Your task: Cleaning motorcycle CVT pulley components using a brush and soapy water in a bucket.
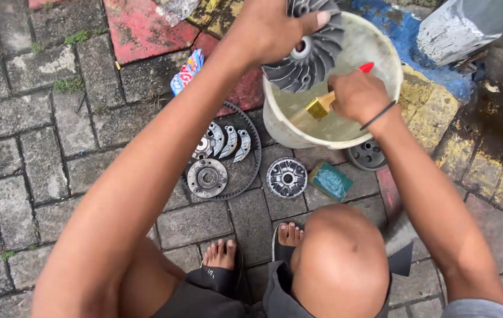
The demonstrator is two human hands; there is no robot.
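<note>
My left hand (266, 29) grips a grey finned metal pulley disc (310, 56) and holds it tilted over a white bucket (390, 65) of cloudy yellowish liquid. My right hand (357, 94) is closed on a paintbrush (320, 106) with a red handle tip; its brass ferrule and bristles point toward the lower edge of the disc, just above the liquid. I squat over the bucket, knees and bare feet in sandals at the bottom of the view.
On the paving stones lie a toothed black drive belt (256, 154), a clutch shoe assembly (223, 141), a round hub (207, 177), a second finned disc (287, 176), a green sponge (330, 181), a round part (367, 155) by the bucket and a colourful packet (187, 72).
</note>
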